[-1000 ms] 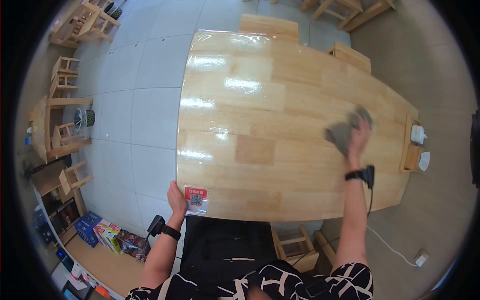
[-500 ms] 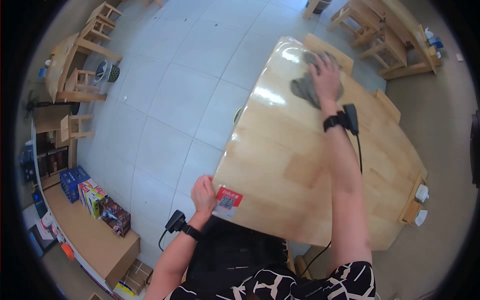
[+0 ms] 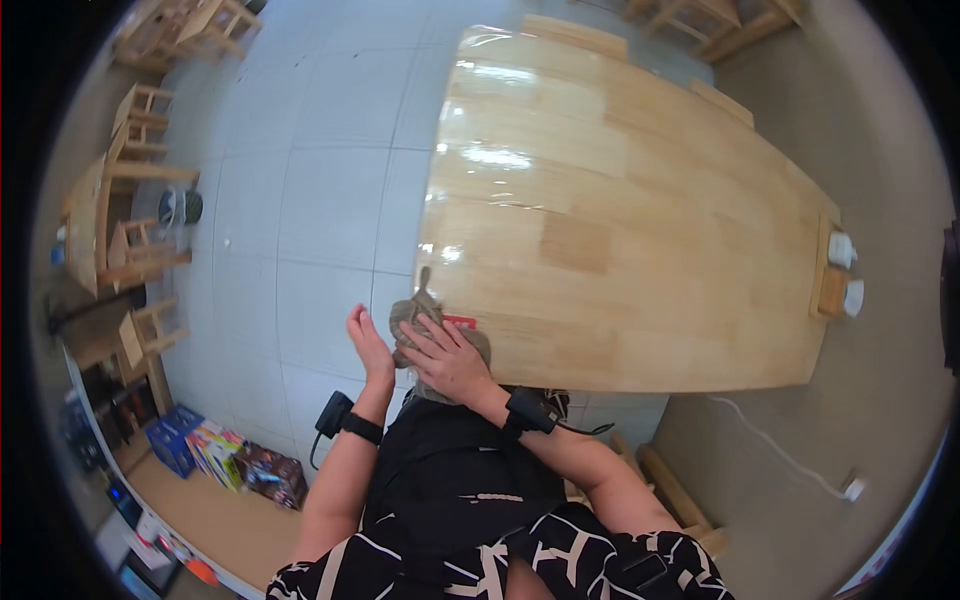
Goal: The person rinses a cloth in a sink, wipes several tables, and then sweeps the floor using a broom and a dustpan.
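A grey-brown cloth (image 3: 406,314) lies bunched over the near left corner of the wooden table (image 3: 650,270), partly past its edge. My right hand (image 3: 452,366) is pressed on the cloth, holding it under spread fingers. Just left of the cloth and off the tabletop is my left hand (image 3: 371,346), its fingers stretched upward and nothing in it. A red sticker (image 3: 461,322) shows beside the cloth, most of it covered. The tabletop is glossy, with bright reflections along its left side.
At the table's right end stand a wooden holder (image 3: 832,291) and white tissues (image 3: 841,249). Stools (image 3: 150,335) and another table (image 3: 88,225) stand at left. Boxes (image 3: 215,455) sit on a low counter at lower left. A white cable (image 3: 780,455) runs at right.
My right hand has brought the cloth from the table's far side to the near left corner. My left hand has come off the table edge and opened. The view has turned.
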A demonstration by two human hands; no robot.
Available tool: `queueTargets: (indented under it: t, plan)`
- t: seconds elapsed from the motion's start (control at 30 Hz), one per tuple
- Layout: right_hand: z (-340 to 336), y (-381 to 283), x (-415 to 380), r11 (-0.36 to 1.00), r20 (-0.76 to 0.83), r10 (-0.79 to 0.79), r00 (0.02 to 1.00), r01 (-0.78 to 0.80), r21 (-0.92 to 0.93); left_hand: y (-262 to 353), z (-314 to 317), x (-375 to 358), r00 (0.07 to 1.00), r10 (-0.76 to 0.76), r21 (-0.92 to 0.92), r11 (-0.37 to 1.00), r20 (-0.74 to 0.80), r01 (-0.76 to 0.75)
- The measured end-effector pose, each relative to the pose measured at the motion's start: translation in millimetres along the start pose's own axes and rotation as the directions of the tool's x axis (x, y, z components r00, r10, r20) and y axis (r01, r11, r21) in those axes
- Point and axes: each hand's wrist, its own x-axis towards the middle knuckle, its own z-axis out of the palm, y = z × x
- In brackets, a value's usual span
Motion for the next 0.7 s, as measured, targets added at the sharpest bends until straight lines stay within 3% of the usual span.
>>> queueTargets:
  t: [0.07, 0.1, 0.17, 0.23, 0.3, 0.4, 0.43, 0.5, 0.53, 0.57, 0.63, 0.67, 0.7]
  plan:
    - [-16, 27, 5, 0.998, -0.074, 0.055, 0.996, -0.057, -0.038, 11, 6, -5, 0.937, 0.348, 0.315, 0.886, 0.031, -0.339]
    - [-27, 48, 10, 0.994, -0.122, 0.079, 0.989, -0.087, -0.068, 18, 14, -9, 0.931, 0.360, 0.323, 0.876, 0.057, -0.359]
    - [-61, 113, 20, 0.934, -0.259, 0.201, 0.945, -0.265, -0.241, 46, 34, -30, 0.818, 0.530, 0.461, 0.682, 0.225, -0.568]
    - [-111, 181, 7, 0.885, -0.347, 0.386, 0.855, -0.449, -0.123, 55, 59, -53, 0.783, 0.535, 0.495, 0.611, 0.319, -0.619]
    - [-148, 238, -34, 0.788, -0.488, 0.450, 0.748, -0.590, -0.178, 63, 84, -68, 0.721, 0.539, 0.500, 0.522, 0.435, -0.691]
    - [-195, 252, -109, 0.618, -0.607, 0.559, 0.565, -0.772, -0.148, 66, 89, -83, 0.750, 0.364, 0.697, 0.293, 0.552, -0.654]
    - [-217, 261, -151, 0.566, -0.626, 0.576, 0.526, -0.809, -0.159, 46, 90, -75, 0.688, 0.453, 0.669, 0.234, 0.567, -0.706]
    - [-242, 273, -231, 0.438, -0.695, 0.586, 0.416, -0.885, -0.161, 37, 86, -73, 0.714, 0.493, 0.779, 0.109, 0.497, -0.618]
    - [-255, 279, -270, 0.415, -0.730, 0.590, 0.345, -0.905, -0.092, 35, 82, -73, 0.693, 0.530, 0.794, 0.060, 0.488, -0.605]
    - [-265, 289, -314, 0.404, -0.757, 0.591, 0.278, -0.915, -0.020, 43, 85, -84, 0.764, 0.496, 0.884, -0.018, 0.414, -0.467]
    - [-291, 327, -409, 0.448, -0.766, 0.641, -0.048, -0.787, 0.424, 42, 89, -92, 0.735, 0.523, 0.882, -0.075, 0.432, -0.465]
    - [-311, 328, -438, 0.080, -0.832, 0.555, -0.016, -0.994, 0.073, 42, 88, -93, 0.699, 0.550, 0.862, -0.083, 0.457, -0.499]
    - [-317, 343, -483, -0.043, -0.855, 0.518, -0.023, -0.999, 0.001, 43, 86, -91, 0.660, 0.580, 0.842, -0.088, 0.477, -0.532]
